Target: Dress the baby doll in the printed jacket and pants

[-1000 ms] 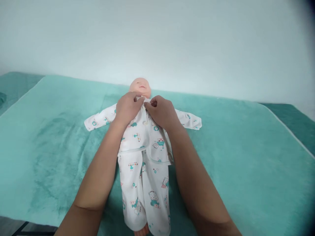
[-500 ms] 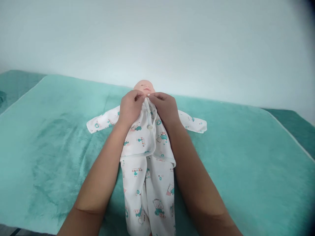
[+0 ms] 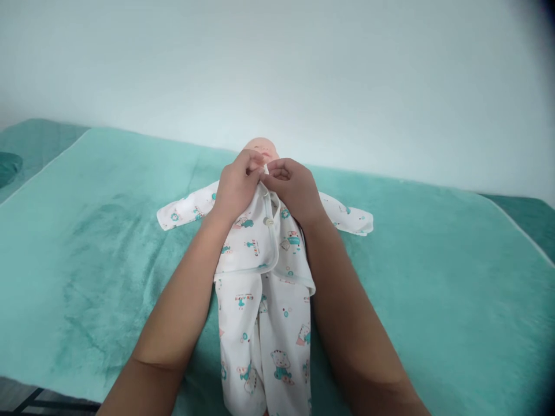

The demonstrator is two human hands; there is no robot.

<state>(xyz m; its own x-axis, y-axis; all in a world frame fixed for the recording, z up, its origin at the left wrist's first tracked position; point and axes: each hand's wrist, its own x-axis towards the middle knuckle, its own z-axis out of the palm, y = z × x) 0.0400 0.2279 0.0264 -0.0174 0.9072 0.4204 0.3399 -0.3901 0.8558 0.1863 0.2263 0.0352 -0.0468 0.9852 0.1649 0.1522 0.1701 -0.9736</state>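
A baby doll [image 3: 261, 144] lies on its back, dressed in a white printed baby jacket [image 3: 247, 245] and matching trousers [image 3: 284, 329]. Just under the doll's chin, my left hand [image 3: 239, 180] pinches the left side of the jacket's collar. Facing it, my right hand [image 3: 297, 188] is closed on the collar's other side, fingertips close to those of the left. A small pale strip of collar edge shows between them. Lower on the jacket front sits a round button [image 3: 269, 221]. My fingers hide the neck and the upper chest.
A green plush blanket [image 3: 416, 289] spreads under the doll, over a darker green cover [image 3: 524, 216]. Behind rises a pale wall [image 3: 277, 69]. At bottom left, dark frame bars [image 3: 52, 404] show below the blanket's edge.
The whole view has shifted slightly, so the doll appears a little further right. My left fingers have risen at the collar, and my right fingertips have curled more around it.
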